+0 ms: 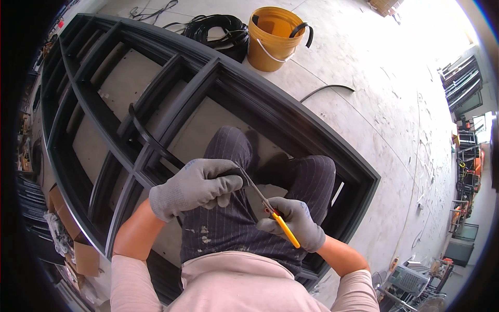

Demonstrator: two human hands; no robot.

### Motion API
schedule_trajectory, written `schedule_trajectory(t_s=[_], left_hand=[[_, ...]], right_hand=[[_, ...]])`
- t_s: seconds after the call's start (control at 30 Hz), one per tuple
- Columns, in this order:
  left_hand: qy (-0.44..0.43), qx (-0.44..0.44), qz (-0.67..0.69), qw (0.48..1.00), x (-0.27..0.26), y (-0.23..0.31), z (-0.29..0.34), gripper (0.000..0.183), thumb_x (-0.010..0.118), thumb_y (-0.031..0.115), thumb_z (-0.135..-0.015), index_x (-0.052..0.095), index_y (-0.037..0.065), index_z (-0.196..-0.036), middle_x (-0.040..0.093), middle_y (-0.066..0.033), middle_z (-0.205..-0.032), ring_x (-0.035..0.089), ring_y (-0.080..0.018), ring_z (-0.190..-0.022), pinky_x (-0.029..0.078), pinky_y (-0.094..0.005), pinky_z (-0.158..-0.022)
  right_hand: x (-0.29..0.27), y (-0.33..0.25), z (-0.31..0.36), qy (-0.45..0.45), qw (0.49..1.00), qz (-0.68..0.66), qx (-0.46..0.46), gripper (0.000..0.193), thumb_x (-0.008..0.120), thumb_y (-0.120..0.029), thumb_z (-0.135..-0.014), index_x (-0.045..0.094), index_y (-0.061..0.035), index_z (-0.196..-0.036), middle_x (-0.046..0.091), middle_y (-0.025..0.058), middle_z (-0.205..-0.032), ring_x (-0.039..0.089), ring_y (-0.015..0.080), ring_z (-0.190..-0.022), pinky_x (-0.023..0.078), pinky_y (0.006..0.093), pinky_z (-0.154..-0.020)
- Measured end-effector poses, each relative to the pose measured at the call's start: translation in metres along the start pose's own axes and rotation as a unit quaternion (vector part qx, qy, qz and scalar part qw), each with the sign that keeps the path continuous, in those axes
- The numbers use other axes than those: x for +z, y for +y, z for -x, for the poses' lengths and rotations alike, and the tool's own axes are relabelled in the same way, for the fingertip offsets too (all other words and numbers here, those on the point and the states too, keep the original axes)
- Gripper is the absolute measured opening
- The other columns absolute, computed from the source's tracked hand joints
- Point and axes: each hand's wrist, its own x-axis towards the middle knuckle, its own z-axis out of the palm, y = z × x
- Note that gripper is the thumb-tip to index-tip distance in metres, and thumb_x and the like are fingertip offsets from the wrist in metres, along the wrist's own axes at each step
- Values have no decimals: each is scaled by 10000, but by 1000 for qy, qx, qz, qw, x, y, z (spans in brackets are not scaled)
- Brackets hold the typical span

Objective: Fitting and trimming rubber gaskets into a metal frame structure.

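My left hand [193,186], in a grey glove, grips the end of a long black rubber strip [148,139] that curves away up and to the left over a dark metal window frame [260,106]. My right hand [294,222], also grey-gloved, holds yellow-handled scissors [270,210] whose blades point up-left and meet the strip's end right beside my left hand. Both hands hover above my knees in dark pinstriped trousers. I squat inside the frame, which lies flat on the concrete floor.
A yellow bucket [273,39] with black strip hanging over its rim stands beyond the frame, next to a coil of black strip [218,28]. A loose black strip piece [327,89] lies on the floor. Cardboard boxes [83,255] sit lower left, frames and equipment far right.
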Motion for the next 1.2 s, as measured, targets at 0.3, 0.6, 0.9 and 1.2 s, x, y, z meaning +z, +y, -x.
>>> schedule_trajectory(t_s=[0.3,0.6,0.9,1.2], left_hand=[[-94,-5,11,995,-12,-10,-8,202,559,191,-962,619,28,-1065,575,-5,-715,500,-55,-628,423,-202,-571],[-103,3,-169,980,-11,-3,-14,226,581,213,-922,654,38,-1044,623,-27,-743,558,-96,-664,480,-250,-647],[-96,12,-179,979,-11,-4,-19,231,575,203,-929,663,32,-1057,622,-28,-733,565,-111,-673,489,-265,-665],[-101,3,-188,977,-8,-3,-23,229,593,215,-927,668,43,-1058,633,-27,-727,569,-105,-660,483,-268,-662]], right_hand=[[-57,-6,20,-87,990,22,111,360,741,-139,-818,616,5,-1123,619,55,-888,535,113,-771,463,243,-743],[-85,-31,8,-159,966,187,77,382,742,-166,-806,621,2,-1127,660,124,-924,617,208,-780,512,291,-760],[-96,-37,-3,-201,948,233,77,395,746,-220,-820,624,-2,-1126,666,119,-914,626,211,-770,520,291,-752],[-100,-33,-5,-215,952,202,85,450,764,-263,-810,618,4,-1141,674,129,-929,633,213,-783,527,303,-759]])
